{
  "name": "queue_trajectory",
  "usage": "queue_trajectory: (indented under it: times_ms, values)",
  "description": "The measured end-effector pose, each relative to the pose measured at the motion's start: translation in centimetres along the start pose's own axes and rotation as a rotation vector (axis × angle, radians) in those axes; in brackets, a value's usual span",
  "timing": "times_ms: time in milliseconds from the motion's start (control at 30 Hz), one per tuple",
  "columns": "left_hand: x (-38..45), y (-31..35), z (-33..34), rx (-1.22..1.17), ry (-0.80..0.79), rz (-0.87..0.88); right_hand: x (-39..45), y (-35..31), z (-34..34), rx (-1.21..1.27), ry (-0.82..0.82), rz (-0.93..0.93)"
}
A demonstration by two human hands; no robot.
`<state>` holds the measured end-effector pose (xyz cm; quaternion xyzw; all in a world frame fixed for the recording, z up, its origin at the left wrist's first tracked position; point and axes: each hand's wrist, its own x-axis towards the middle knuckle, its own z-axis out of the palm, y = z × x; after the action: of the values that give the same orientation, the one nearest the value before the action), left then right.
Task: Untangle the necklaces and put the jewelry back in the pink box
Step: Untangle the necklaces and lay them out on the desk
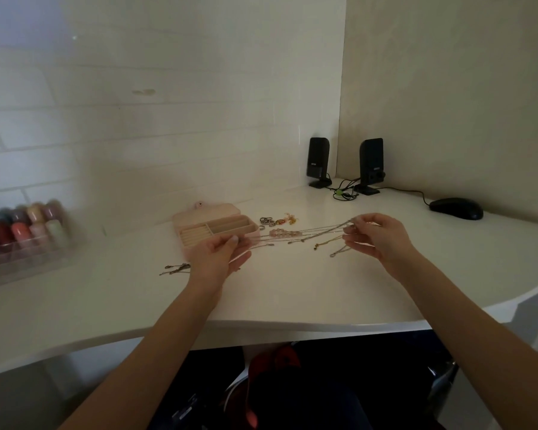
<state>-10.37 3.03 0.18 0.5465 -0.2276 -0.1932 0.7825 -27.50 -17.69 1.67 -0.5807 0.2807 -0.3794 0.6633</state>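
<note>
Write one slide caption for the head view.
Both hands stretch tangled necklaces beside the open pink box.

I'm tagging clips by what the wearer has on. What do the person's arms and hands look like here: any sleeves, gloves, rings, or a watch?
Both forearms are bare up to the frame's lower edge, with no sleeves showing. The left hand and right hand wear no gloves. No watch or bracelet shows on either wrist. The fingernails look short. The picture is too dim and soft to rule out a thin ring.

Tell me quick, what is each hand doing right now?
Left hand: pinching one end of the tangled necklace chains.
Right hand: pinching the other end of the same chains, stretched between both hands.
</note>
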Motion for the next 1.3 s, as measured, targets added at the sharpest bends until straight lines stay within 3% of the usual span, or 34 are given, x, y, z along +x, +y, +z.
queue_trajectory:
  times_ms: [233,433,600,833,1067,1300]
  values:
    - [0.1,-0.1,1.3,-0.409,-0.060,-0.162,0.0,0.4,-1.0,0.139,-0.140,0.055]
    - [0.2,-0.4,1.3,-0.612,-0.060,-0.270,-0.1,0.1,-0.8,0.331,-0.219,0.136]
    - [0.3,-0.5,1.4,-0.495,-0.130,-0.269,0.1,0.5,-0.2,0.323,-0.220,0.154]
    - [-0.3,-0.1,1.7,-0.332,-0.173,-0.206,0.6,0.5,-0.6,0.627,-0.186,0.243]
    - [0.1,-0.3,2.0,-0.065,-0.022,-0.054,0.2,0.3,-0.4,0.574,-0.283,0.208]
    - [0.0,-0.7,2.2,0.154,0.033,0.136,-0.2,0.0,0.0,0.826,-0.301,0.205]
